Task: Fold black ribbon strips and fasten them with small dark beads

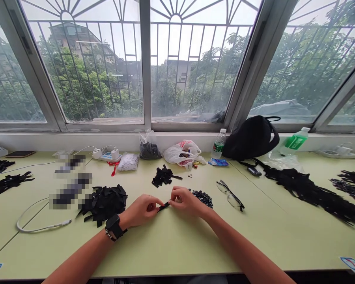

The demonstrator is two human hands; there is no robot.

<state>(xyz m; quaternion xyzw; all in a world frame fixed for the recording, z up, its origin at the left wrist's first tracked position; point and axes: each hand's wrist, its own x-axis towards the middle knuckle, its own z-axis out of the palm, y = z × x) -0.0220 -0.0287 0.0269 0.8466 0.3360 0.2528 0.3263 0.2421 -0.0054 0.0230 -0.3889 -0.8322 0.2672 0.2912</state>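
Observation:
A short black fabric strip (pixel 163 206) stretches between my two hands just above the table. My left hand (pixel 142 210) pinches its left end, and my right hand (pixel 183 201) pinches the other end. Whether a small part sits under the right fingertips is hidden. Left of my left hand lies a big heap of black strips (pixel 108 201). Beside my right hand is a pile of small dark round pieces (pixel 203 198), partly covered by the hand. Beyond the hands a smaller heap of black strips (pixel 163 175) rests on the table.
Eyeglasses (pixel 230 195) lie right of my right hand. A white cable (pixel 44 228) curls at the left. Along the window stand a power strip (pixel 106 154), plastic bags (pixel 183 153), a water bottle (pixel 219 144) and a black bag (pixel 250 138). More black strips (pixel 313 193) spread at the right.

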